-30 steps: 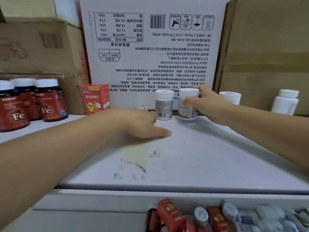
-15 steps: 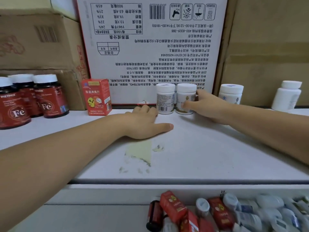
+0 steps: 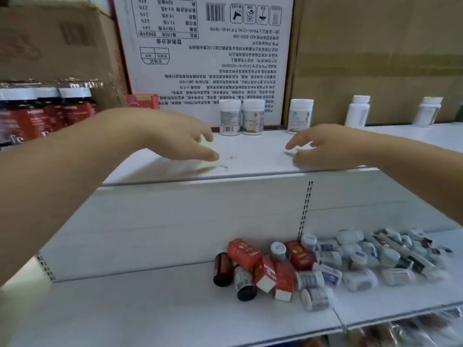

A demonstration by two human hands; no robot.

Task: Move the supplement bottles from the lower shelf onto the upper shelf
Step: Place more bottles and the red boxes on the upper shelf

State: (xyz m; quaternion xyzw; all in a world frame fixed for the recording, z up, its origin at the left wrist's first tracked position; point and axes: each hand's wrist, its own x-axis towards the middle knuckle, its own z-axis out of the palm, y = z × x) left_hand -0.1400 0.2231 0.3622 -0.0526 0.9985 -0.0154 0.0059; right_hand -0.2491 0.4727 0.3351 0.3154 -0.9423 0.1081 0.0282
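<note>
Now that the right hand has released the bottle, it hovers.

A shop stockroom — white metal shelving, stacked cartons, supplement bottles.

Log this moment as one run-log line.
left hand: open, empty | right hand: open, empty | upper shelf: two white bottles upright, side by side | lower shelf: pile of bottles not yet moved
</note>
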